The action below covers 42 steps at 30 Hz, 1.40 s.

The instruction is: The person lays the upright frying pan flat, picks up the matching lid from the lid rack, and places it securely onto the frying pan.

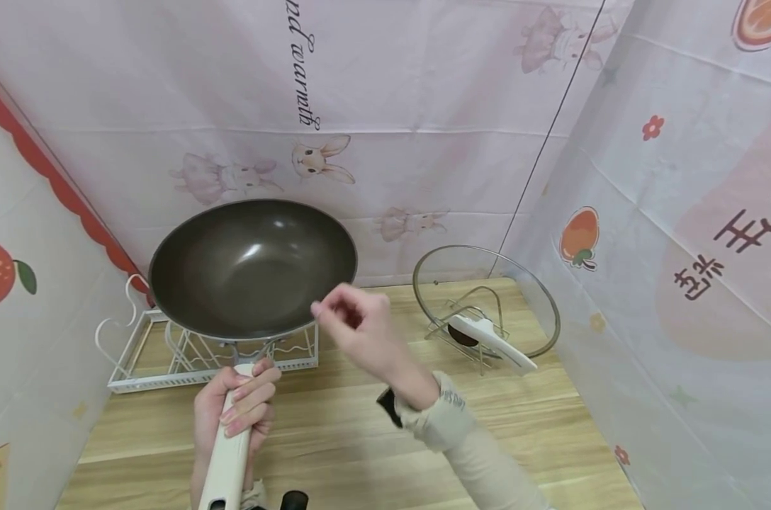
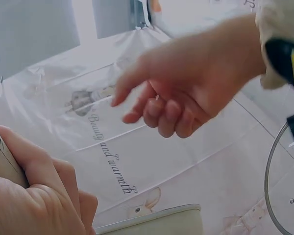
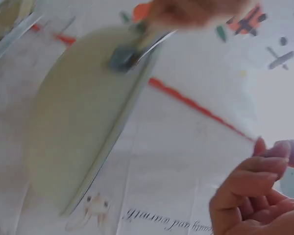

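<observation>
A dark wok (image 1: 253,265) with a cream handle (image 1: 229,453) is held up, tilted toward me, above a white wire rack (image 1: 169,358). My left hand (image 1: 239,404) grips the handle near the pan. In the left wrist view those fingers (image 2: 36,193) wrap the handle. My right hand (image 1: 353,326) hovers just right of the wok's rim, fingers loosely curled, holding nothing; the left wrist view shows the same hand (image 2: 181,93) empty. The right wrist view shows the wok's pale underside (image 3: 83,127) and the right hand's curled fingers (image 3: 250,191).
A glass lid (image 1: 487,304) with a white handle leans in a wire stand at the back right of the wooden table (image 1: 360,439). Printed cloth walls close in the left, back and right sides.
</observation>
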Each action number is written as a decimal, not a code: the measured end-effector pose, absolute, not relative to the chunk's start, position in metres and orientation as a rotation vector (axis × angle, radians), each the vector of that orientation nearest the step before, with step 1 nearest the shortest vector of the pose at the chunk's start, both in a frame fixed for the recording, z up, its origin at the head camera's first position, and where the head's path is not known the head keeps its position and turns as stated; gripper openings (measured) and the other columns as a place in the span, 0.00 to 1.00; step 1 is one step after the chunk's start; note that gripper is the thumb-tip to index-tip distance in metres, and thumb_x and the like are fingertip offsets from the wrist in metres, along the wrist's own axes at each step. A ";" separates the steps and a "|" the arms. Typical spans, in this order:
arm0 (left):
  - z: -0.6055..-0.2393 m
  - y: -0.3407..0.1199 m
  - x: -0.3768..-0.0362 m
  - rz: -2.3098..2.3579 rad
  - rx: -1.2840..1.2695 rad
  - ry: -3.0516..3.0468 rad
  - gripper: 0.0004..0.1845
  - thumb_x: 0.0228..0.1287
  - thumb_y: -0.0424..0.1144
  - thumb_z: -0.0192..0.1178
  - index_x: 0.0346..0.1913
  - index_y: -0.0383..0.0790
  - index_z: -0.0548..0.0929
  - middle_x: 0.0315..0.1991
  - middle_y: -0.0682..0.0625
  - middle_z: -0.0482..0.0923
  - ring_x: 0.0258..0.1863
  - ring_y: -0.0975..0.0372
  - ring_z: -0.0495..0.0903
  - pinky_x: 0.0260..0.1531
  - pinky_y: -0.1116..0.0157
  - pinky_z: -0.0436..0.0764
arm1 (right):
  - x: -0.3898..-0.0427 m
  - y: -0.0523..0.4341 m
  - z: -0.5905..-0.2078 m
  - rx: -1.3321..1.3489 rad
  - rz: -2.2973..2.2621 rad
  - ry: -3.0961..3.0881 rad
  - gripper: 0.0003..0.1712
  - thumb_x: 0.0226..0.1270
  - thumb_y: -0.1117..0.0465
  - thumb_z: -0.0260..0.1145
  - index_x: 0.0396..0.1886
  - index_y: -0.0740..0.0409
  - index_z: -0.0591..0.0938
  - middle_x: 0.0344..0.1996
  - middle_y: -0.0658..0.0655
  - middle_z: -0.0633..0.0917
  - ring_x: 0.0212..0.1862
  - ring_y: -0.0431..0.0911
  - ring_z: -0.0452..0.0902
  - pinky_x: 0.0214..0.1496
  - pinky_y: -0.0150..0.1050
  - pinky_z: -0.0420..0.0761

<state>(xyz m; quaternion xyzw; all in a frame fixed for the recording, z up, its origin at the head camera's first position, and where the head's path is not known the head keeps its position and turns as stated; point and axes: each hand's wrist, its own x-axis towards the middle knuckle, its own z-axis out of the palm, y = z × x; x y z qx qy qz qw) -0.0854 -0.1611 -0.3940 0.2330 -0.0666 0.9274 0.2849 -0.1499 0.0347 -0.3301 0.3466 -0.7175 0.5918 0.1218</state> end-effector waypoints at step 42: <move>-0.389 -0.158 -0.083 2.471 0.617 -0.167 0.09 0.60 0.27 0.37 0.43 0.37 0.58 0.24 0.58 0.49 0.16 0.71 0.53 0.10 0.79 0.61 | -0.337 0.062 -0.348 0.868 0.262 -2.946 0.21 0.77 0.49 0.47 0.54 0.61 0.72 0.51 0.58 0.75 0.56 0.52 0.70 0.60 0.49 0.66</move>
